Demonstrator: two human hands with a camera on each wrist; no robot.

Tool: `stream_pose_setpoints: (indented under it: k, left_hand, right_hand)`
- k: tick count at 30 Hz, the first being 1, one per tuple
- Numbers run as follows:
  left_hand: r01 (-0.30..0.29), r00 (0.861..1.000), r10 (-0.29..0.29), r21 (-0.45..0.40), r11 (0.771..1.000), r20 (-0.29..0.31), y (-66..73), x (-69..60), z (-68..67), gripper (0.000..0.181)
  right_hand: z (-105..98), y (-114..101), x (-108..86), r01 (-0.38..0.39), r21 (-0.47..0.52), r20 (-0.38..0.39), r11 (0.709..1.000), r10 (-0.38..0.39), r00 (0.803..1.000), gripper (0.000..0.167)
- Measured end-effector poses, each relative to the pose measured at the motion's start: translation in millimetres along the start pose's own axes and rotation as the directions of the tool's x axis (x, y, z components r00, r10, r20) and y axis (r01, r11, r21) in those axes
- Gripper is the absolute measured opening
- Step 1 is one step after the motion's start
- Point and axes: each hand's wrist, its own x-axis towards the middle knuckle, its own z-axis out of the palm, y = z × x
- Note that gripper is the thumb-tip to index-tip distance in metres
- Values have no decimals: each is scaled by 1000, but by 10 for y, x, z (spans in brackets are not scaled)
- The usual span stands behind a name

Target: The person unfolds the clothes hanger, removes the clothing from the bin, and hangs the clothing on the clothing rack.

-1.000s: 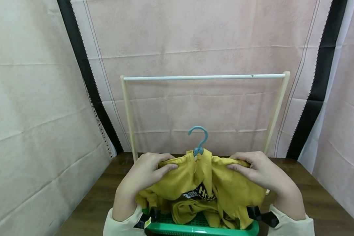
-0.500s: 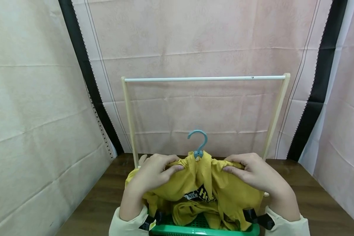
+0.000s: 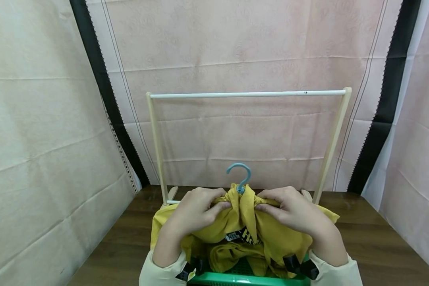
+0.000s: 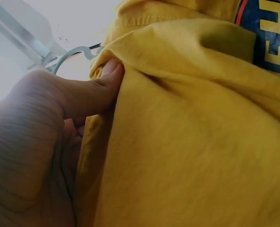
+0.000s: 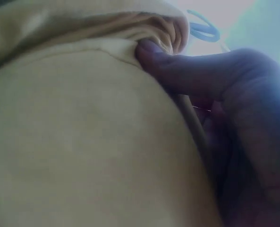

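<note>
Table (image 3: pixel 375 238) | left hand (image 3: pixel 199 208), right hand (image 3: pixel 290 208): pinching yellow garment (image 3: pixel 277 234) | since earlier: closer together

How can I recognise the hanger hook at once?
On the brown table stands a whitish rack. Below its top bar, between left hand and right hand, the hanger hook rises from the yellow garment. Light-blue and curved, it differs from yellow cloth and straight rack bars.

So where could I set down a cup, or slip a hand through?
Bare table shows in two strips: between the left sleeve and left curtain, and between the right sleeve and right curtain. A hand could probably pass under the rack's bar, above the blue hook. The middle is crowded with the yellow top, green basket, left hand and right hand.
</note>
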Motion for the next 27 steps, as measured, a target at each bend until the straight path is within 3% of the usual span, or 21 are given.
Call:
stream_pose_setpoints:
  k: [2, 7, 12, 15, 20, 23, 27]
  left_hand:
    - [4, 1000, -4, 4, 1000, -3, -9, -8, -1, 24]
    - [3, 1000, -3, 19, 1000, -9, -31, -18, -11, 25]
    - [2, 999, -1, 23, 1000, -35, -47, -17, -30, 24]
    - [-7, 999, 9, 35, 999, -52, -56, -22, -29, 28]
    - [-8, 996, 13, 61, 998, -89, -58, -19, -17, 33]
    - [11, 994, -4, 66, 998, -109, -62, -20, -18, 26]
    - [40, 985, -25, 90, 995, -168, -80, -35, -50, 16]
  right_hand:
    - [0, -6, 5, -5, -7, 10, 1000, 5, 1000, 9]
    - [-108, -32, -64, -103, -60, 1, 993, 103, 995, 11]
    - [-302, -18, -247, -243, -92, -54, 966, 239, 970, 21]
    - [-346, 15, -292, -290, -76, -17, 954, 290, 957, 19]
    - [-331, 93, -254, -207, -27, 7, 978, 207, 978, 6]
    - [-324, 131, -252, -145, -60, -42, 988, 143, 989, 12]
    - [-340, 173, -285, -134, -124, -109, 983, 121, 987, 16]
